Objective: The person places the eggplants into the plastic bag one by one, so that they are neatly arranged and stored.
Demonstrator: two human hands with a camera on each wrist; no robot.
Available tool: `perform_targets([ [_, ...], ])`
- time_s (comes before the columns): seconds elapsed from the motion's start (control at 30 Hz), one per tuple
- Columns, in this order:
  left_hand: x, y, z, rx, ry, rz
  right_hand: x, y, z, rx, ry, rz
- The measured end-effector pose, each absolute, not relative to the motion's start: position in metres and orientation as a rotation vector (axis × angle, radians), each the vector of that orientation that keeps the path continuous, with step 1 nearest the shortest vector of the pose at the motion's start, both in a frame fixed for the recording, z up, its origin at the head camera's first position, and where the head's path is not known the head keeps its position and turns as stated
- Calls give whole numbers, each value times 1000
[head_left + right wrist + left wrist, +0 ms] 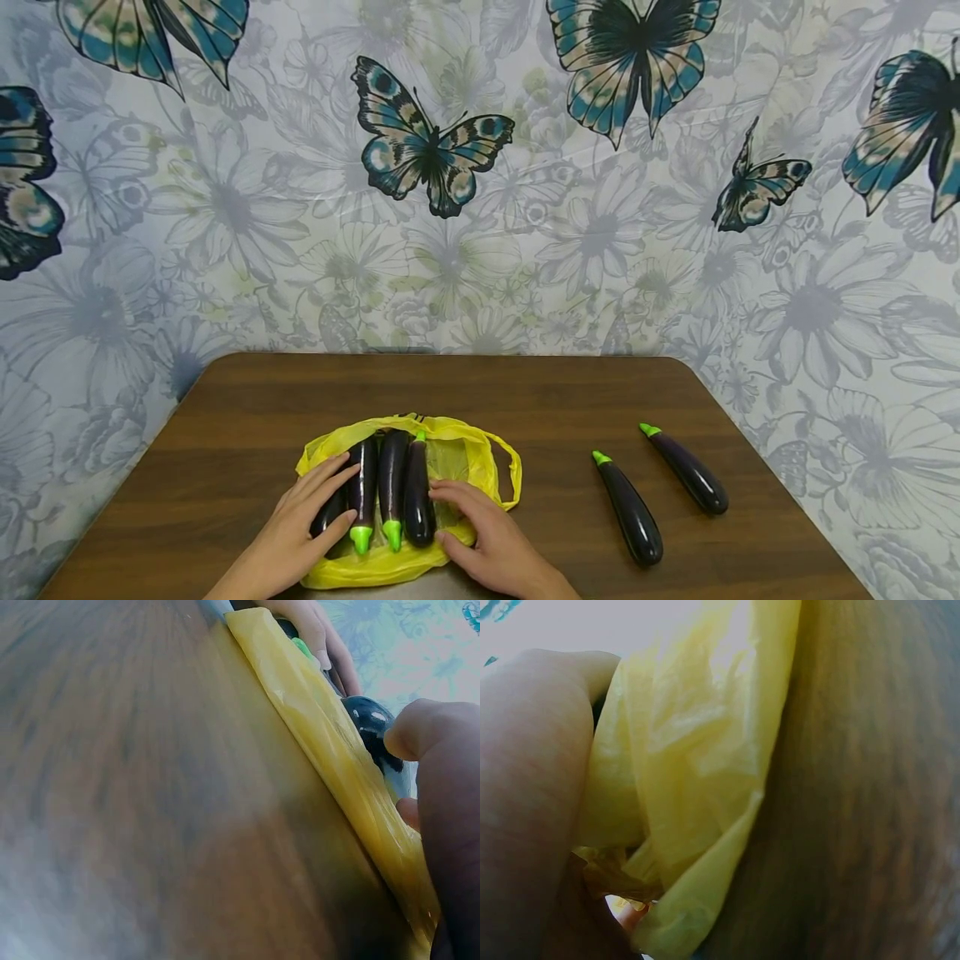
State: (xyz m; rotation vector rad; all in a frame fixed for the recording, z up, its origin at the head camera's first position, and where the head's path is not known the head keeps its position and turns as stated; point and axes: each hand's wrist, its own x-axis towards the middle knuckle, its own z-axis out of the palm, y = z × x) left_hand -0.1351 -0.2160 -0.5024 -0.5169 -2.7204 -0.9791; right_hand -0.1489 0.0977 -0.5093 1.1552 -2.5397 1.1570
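Note:
Several dark eggplants lie side by side in an open yellow plastic bag (pixel 367 573). My left hand (pixel 300 521) rests over the bag's left side, its straight fingers on the leftmost eggplant (pixel 327 510) and reaching the one beside it (pixel 363 483). That eggplant and the middle one (pixel 392 483) have their green ends towards me; the rightmost eggplant (pixel 418 500) points its green end away. On the right, my right hand (pixel 491 537) has its extended fingertips at the rightmost eggplant's side. The left wrist view is mostly filled by yellow plastic (pixel 697 735).
Two more eggplants lie loose on the brown wooden table (pixel 555 400) to the right: a nearer one (pixel 630 512) and a farther one (pixel 688 471). One bag handle (pixel 516 475) loops out to the right. A butterfly-patterned curtain (pixel 465 275) hangs behind the table.

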Motion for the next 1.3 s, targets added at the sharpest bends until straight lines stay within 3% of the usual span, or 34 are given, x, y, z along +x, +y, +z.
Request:
perform_targets([
  [0.87, -135, -216, -500, -509, -2729, -1002, -140, 115, -504, 948, -2500, 1260],
  [1.3, -135, -215, -500, -513, -2723, -991, -141, 130, -499, 948, -2473, 1044],
])
